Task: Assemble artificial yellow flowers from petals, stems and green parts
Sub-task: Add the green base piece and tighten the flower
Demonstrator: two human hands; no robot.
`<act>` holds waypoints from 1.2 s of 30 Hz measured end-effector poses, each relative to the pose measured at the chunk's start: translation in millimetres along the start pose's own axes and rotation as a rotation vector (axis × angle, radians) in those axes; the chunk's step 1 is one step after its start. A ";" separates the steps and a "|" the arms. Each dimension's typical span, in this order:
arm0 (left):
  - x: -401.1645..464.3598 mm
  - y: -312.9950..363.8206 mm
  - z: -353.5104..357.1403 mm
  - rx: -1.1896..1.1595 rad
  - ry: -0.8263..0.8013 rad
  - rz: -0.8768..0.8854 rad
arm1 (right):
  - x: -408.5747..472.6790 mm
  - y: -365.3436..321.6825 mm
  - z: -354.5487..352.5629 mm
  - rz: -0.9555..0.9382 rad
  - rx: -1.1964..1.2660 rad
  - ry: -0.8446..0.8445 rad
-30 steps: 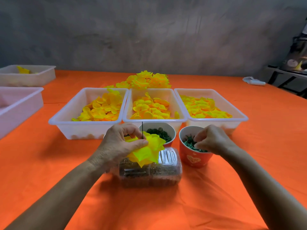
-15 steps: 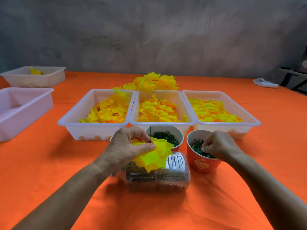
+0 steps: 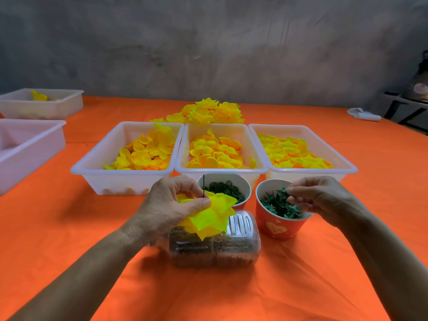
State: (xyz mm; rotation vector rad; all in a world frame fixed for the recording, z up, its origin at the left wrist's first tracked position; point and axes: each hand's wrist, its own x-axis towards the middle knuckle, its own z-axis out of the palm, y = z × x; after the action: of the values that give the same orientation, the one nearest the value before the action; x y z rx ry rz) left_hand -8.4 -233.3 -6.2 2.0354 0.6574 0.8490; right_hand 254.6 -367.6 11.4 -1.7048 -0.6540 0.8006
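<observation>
Two hands, left hand (image 3: 172, 205) fingers pinching yellow flower (image 3: 208, 213) on its stem (image 3: 203, 185), right hand (image 3: 322, 200) fingers pinching green parts (image 3: 280, 206) in red cup (image 3: 278, 225)

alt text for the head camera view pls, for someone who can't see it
A person's left hand holds a half-built yellow flower on a thin dark stem, while the right hand pinches a green spiky piece from a red cup. Beyond stand three white trays of yellow petals on an orange tablecloth.
</observation>
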 end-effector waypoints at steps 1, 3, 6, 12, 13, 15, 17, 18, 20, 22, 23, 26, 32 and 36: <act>-0.1 0.5 -0.4 0.006 -0.006 0.004 | -0.5 -0.4 1.0 -0.009 0.030 0.001; -1.0 2.5 -1.0 0.011 -0.016 0.005 | -4.0 -3.4 4.7 -0.042 0.085 0.008; -1.9 5.9 -1.5 0.007 -0.019 -0.011 | -14.2 -15.2 16.6 -0.109 0.199 -0.053; -4.1 7.4 -6.1 -0.050 -0.029 -0.068 | -33.3 -37.3 57.2 -0.175 0.283 -0.315; -4.4 7.9 -6.6 -0.062 -0.022 -0.071 | -34.6 -39.8 63.3 -0.170 0.296 -0.348; -4.5 9.3 -7.4 -0.067 -0.010 -0.078 | -36.5 -45.6 74.6 -0.166 0.313 -0.399; -4.2 10.9 -7.2 -0.041 -0.015 -0.083 | -38.1 -50.5 83.0 -0.177 0.332 -0.424; -4.1 11.9 -6.8 -0.021 -0.017 -0.079 | -38.6 -52.4 86.1 -0.185 0.341 -0.429; -4.0 14.2 -6.9 0.000 -0.013 -0.065 | -39.2 -55.4 90.3 -0.195 0.351 -0.435; -3.8 16.2 -9.5 -0.007 -0.001 -0.051 | -40.1 -57.5 93.0 -0.196 0.355 -0.449; -3.3 17.6 -11.8 -0.031 0.005 -0.041 | -40.2 -58.3 94.0 -0.196 0.355 -0.456; -2.6 28.5 -19.3 -0.176 0.042 -0.011 | -40.3 -61.0 96.8 -0.204 0.357 -0.466; 5.8 48.2 -24.6 -0.373 0.153 -0.027 | -40.5 -66.4 105.5 -0.208 0.321 -0.513; 9.2 50.9 -23.2 -0.436 0.165 -0.129 | -40.5 -68.4 110.3 -0.203 0.275 -0.528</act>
State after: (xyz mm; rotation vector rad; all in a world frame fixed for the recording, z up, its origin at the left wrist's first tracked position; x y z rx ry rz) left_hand -12.6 -242.7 49.5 1.5296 0.6229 0.9935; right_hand 141.0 -315.3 64.8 -1.1583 -1.0047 1.1482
